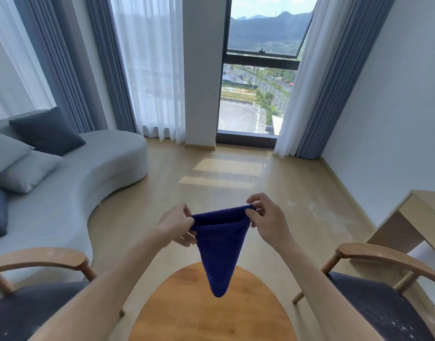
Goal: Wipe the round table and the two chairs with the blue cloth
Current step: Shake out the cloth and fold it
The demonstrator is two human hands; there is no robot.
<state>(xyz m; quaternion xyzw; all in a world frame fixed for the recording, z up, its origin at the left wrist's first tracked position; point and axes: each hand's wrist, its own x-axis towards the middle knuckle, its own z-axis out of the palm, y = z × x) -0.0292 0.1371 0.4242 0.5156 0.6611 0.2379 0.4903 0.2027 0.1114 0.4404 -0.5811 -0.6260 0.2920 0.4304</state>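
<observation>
Blue cloth (218, 247) hangs above the round table (211, 313), clear of its top, pinched at one upper corner by the left hand (179, 223) and the other by the right hand (263, 219). Risk: a loose pinch drops it; wiping unfolded, it may bunch and smear.

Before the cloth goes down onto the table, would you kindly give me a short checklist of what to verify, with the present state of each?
1. Left hand pinches the blue cloth: ok.
2. Right hand pinches its other top corner: ok.
3. Cloth hangs above the round table: ok.
4. Tabletop bare where visible: ok.
5. Both chairs within reach, left chair and right chair: ok.
6. Cloth damp: cannot tell.
</observation>
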